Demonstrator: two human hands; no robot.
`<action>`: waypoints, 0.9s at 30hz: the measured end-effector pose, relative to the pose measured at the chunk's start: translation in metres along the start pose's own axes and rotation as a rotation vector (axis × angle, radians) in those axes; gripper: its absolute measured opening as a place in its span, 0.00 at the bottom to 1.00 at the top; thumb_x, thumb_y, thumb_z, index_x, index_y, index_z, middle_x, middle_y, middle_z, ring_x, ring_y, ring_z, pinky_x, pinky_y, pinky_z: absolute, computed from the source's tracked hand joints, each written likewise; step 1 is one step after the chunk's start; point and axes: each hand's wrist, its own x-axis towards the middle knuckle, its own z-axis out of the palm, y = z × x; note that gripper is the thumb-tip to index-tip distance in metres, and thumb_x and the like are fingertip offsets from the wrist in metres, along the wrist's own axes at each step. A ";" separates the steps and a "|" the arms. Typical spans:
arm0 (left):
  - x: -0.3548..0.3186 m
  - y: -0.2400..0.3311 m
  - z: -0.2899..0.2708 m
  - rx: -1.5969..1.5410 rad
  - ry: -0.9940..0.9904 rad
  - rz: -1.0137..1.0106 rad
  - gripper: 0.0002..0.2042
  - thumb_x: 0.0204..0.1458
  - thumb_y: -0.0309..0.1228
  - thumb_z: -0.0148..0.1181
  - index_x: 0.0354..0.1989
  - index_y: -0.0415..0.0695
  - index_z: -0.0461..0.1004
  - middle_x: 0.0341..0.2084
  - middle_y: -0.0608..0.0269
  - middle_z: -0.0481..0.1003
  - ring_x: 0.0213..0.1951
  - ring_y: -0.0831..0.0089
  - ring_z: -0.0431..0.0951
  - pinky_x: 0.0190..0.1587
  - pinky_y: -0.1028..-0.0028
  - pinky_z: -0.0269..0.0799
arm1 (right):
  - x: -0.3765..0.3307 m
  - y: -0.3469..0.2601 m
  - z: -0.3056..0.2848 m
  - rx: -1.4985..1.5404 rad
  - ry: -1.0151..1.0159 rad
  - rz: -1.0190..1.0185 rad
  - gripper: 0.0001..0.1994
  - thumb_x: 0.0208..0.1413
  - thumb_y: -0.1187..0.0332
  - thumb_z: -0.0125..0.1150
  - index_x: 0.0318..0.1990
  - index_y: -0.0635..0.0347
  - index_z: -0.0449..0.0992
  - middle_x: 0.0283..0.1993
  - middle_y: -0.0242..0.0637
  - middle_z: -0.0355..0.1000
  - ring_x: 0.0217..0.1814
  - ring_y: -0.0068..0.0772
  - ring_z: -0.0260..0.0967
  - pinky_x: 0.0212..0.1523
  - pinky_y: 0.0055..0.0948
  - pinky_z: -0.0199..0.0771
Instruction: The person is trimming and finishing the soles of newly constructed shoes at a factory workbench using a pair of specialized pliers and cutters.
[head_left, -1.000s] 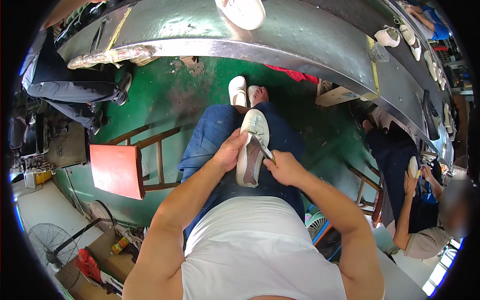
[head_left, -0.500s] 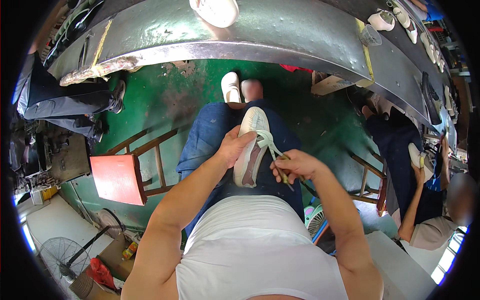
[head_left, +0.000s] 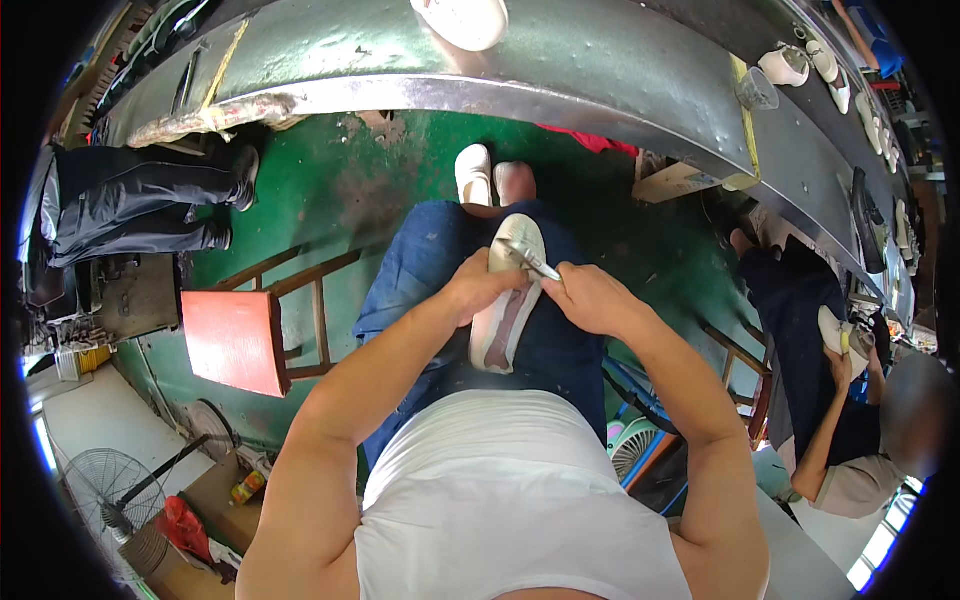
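a white shoe [head_left: 508, 295] is held upside down over the lap, toe pointing away. its near side is gripped by the left hand [head_left: 478, 288], whose fingers are partly hidden behind the shoe. a slim metal tool [head_left: 532, 262] is grasped in the clenched right hand [head_left: 590, 297], its tip laid against the toe end; its handle is concealed in the fist and its kind cannot be made out. a red stool [head_left: 232, 342] is seen to the left, and the long metal table [head_left: 560, 60] is cut off at the top edge.
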 end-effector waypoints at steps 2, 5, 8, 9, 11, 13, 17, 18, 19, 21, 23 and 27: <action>-0.006 0.019 -0.006 -0.051 -0.125 -0.088 0.24 0.52 0.31 0.68 0.55 0.37 0.68 0.45 0.55 0.78 0.46 0.67 0.80 0.52 0.67 0.76 | -0.003 0.006 -0.004 0.125 -0.064 0.096 0.20 0.66 0.56 0.51 0.35 0.68 0.73 0.32 0.56 0.75 0.37 0.59 0.74 0.40 0.47 0.73; 0.004 0.006 -0.015 -0.145 -0.232 -0.080 0.23 0.53 0.29 0.66 0.57 0.38 0.69 0.47 0.56 0.79 0.47 0.68 0.80 0.53 0.66 0.76 | -0.022 0.004 -0.019 0.321 -0.234 0.249 0.20 0.64 0.56 0.54 0.39 0.70 0.74 0.37 0.60 0.76 0.43 0.63 0.74 0.45 0.49 0.73; 0.005 0.006 -0.019 -0.160 -0.254 -0.126 0.22 0.55 0.29 0.65 0.58 0.39 0.70 0.49 0.57 0.78 0.48 0.68 0.80 0.54 0.65 0.75 | -0.041 -0.015 -0.023 0.323 -0.372 0.236 0.17 0.63 0.59 0.56 0.40 0.70 0.74 0.37 0.59 0.76 0.44 0.61 0.75 0.45 0.47 0.73; 0.005 0.007 -0.019 -0.162 -0.257 -0.129 0.22 0.55 0.29 0.65 0.58 0.39 0.70 0.49 0.57 0.78 0.48 0.68 0.80 0.54 0.65 0.75 | -0.045 -0.021 -0.020 0.248 -0.406 0.154 0.16 0.62 0.60 0.57 0.40 0.69 0.74 0.37 0.58 0.76 0.44 0.60 0.75 0.45 0.47 0.73; 0.002 0.014 -0.017 -0.149 -0.258 -0.154 0.22 0.55 0.30 0.65 0.58 0.40 0.70 0.49 0.57 0.78 0.48 0.68 0.80 0.55 0.65 0.75 | -0.048 -0.016 0.002 0.179 -0.364 0.083 0.15 0.62 0.61 0.58 0.42 0.68 0.73 0.39 0.57 0.76 0.44 0.60 0.75 0.44 0.47 0.74; 0.003 0.011 -0.016 -0.132 -0.251 -0.150 0.22 0.55 0.31 0.65 0.58 0.40 0.70 0.49 0.57 0.78 0.48 0.68 0.80 0.55 0.65 0.75 | -0.047 -0.019 0.014 0.013 -0.201 -0.033 0.15 0.63 0.62 0.58 0.44 0.68 0.72 0.40 0.55 0.76 0.43 0.58 0.76 0.44 0.48 0.75; 0.004 0.005 -0.018 -0.134 -0.252 -0.111 0.22 0.56 0.32 0.64 0.58 0.39 0.70 0.49 0.57 0.78 0.48 0.68 0.80 0.54 0.66 0.75 | -0.049 -0.030 0.012 -0.069 -0.173 -0.017 0.15 0.62 0.63 0.58 0.44 0.69 0.71 0.41 0.56 0.75 0.42 0.57 0.76 0.45 0.47 0.76; 0.006 0.005 -0.017 -0.136 -0.250 -0.109 0.22 0.56 0.32 0.64 0.58 0.39 0.70 0.49 0.57 0.78 0.48 0.68 0.80 0.54 0.66 0.75 | -0.051 -0.031 0.013 -0.096 -0.164 -0.019 0.14 0.62 0.64 0.58 0.43 0.70 0.71 0.41 0.56 0.75 0.41 0.55 0.76 0.43 0.46 0.77; 0.007 0.005 -0.017 -0.113 -0.262 -0.109 0.22 0.56 0.32 0.64 0.58 0.39 0.70 0.49 0.57 0.78 0.49 0.68 0.80 0.55 0.65 0.75 | -0.053 -0.033 0.015 -0.119 -0.154 -0.017 0.14 0.61 0.64 0.59 0.43 0.70 0.71 0.40 0.56 0.75 0.41 0.53 0.77 0.41 0.45 0.78; 0.008 0.002 -0.018 -0.090 -0.275 -0.112 0.22 0.56 0.32 0.63 0.58 0.39 0.70 0.49 0.57 0.78 0.49 0.67 0.79 0.55 0.65 0.75 | -0.050 -0.039 0.019 -0.241 -0.144 -0.039 0.14 0.61 0.64 0.58 0.41 0.70 0.72 0.38 0.55 0.75 0.40 0.53 0.77 0.40 0.44 0.78; 0.008 -0.001 -0.019 -0.089 -0.271 -0.101 0.22 0.56 0.32 0.63 0.58 0.39 0.70 0.49 0.56 0.78 0.49 0.67 0.79 0.55 0.65 0.75 | -0.042 -0.048 0.017 -0.367 -0.131 -0.062 0.13 0.61 0.64 0.58 0.40 0.69 0.73 0.37 0.54 0.75 0.39 0.52 0.78 0.38 0.43 0.79; 0.005 -0.005 -0.021 -0.147 -0.287 -0.068 0.22 0.56 0.31 0.63 0.58 0.38 0.70 0.49 0.57 0.78 0.49 0.68 0.79 0.55 0.66 0.75 | -0.024 -0.039 0.008 -0.406 -0.197 -0.122 0.14 0.60 0.59 0.61 0.35 0.64 0.74 0.33 0.48 0.76 0.35 0.48 0.78 0.35 0.42 0.79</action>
